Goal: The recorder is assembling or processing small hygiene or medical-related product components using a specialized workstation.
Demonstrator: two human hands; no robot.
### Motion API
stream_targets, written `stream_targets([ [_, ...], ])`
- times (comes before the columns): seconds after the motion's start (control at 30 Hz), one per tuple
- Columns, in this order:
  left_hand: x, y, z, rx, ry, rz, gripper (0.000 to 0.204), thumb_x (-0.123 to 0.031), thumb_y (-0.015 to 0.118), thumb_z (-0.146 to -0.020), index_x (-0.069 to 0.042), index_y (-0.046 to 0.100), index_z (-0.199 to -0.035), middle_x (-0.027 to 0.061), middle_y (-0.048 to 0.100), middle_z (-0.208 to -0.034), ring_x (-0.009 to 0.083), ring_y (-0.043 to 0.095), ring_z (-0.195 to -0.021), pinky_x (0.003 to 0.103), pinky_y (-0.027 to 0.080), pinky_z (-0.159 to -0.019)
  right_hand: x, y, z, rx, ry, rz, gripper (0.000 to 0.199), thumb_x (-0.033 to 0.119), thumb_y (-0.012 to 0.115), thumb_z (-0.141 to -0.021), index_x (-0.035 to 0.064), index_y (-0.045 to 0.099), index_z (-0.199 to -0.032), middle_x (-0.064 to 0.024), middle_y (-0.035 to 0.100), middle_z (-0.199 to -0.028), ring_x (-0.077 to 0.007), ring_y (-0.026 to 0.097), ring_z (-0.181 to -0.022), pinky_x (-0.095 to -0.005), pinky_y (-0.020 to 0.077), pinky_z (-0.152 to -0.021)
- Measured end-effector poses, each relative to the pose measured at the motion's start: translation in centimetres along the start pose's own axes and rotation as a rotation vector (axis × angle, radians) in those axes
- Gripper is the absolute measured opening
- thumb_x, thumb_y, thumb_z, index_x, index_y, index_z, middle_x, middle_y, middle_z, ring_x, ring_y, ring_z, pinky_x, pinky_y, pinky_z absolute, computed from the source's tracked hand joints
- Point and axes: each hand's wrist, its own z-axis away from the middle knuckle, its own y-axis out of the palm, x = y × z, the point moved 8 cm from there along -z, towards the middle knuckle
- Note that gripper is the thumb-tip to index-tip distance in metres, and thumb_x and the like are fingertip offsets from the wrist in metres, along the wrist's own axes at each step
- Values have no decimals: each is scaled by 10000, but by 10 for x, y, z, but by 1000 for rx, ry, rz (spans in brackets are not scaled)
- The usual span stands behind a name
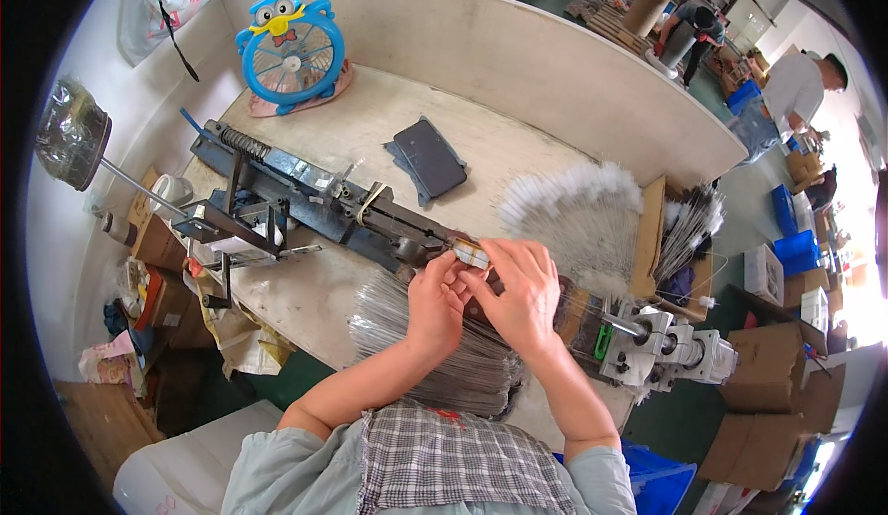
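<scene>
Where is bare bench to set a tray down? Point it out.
Bare bench lies between the dark pouch, the curved back wall and the white feathers. Around both hands, the long machine and wire bundle crowd everything.

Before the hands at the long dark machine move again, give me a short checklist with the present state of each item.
1. Left hand at the small piece: ok, fingertips meet it.
2. Right hand at the same piece: ok, fingers curl over it.
3. Piece seated on the dark machine: cannot tell, the hands hide its base.
4. Bundle of thin grey rods within reach: ok, it lies under the left forearm.
5. White fluffy-tipped sticks apart from the hands: ok, fanned out behind the right hand.
6. Grip firmness: cannot tell.
</scene>
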Motion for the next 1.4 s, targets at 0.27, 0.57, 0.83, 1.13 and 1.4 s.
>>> stream_targets([
  [0.27, -1, 2, 4, -39, 50, -52, 71, -102, 538, -885, -48, 558, -926, 23, 605, -908, 118, 591, -841, 279, 478, -770, 1, -4, 7, -38, -64, 52, 241, 171, 732, -670, 106, 696, -899, -21, 623, -936, -227, 553, -934, -361, 416, -781],
  [0.57, -2, 1, 2, -11, 53, -5, 102, -144, 509, -905, -56, 549, -938, 23, 608, -915, 117, 584, -851, 275, 469, -784, -1, 1, 3, 5, -65, 39, 226, 186, 711, -704, 146, 691, -926, 0, 620, -954, -207, 543, -948, -358, 420, -757],
  [0.83, 0, -1, 3, 37, 13, 9, 172, -183, 476, -919, -46, 546, -997, 50, 611, -977, 151, 591, -928, 306, 461, -832, 2, 6, 0, 22, -80, 35, 232, 176, 708, -703, 147, 692, -933, -6, 619, -959, -209, 545, -951, -364, 420, -764],
  [1.13, -1, -1, 3, 3, 50, -5, 133, -156, 505, -915, -46, 556, -968, 36, 611, -948, 128, 595, -882, 281, 472, -803, 4, 7, -1, 17, -85, 23, 247, 167, 703, -699, 149, 690, -945, -4, 619, -970, -206, 549, -947, -358, 417, -777],
  [1.4, -4, 8, 7, 2, 50, -8, 69, -133, 528, -904, -74, 555, -926, 14, 598, -905, 110, 589, -841, 269, 470, -773, -1, 3, 3, -26, -74, 30, 271, 172, 713, -687, 135, 681, -953, 2, 616, -948, -203, 553, -932, -346, 411, -766],
])
